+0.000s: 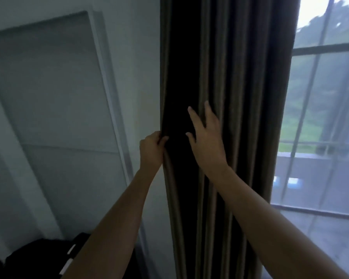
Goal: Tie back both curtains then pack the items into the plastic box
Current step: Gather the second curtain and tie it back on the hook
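Observation:
A dark brown pleated curtain [240,77] hangs gathered in front of me, between the wall and the window. My left hand [151,150] grips the curtain's left edge at mid height, fingers curled round the fabric. My right hand [206,137] lies against the folds just to the right, fingers straight and spread, some tucked between pleats. No tie-back and no plastic box is in view.
A white wall with a recessed panel [54,93] fills the left. A sheer white curtain [314,158] covers the window [326,49] on the right. A dark object with white stripes [48,256] sits low at the bottom left.

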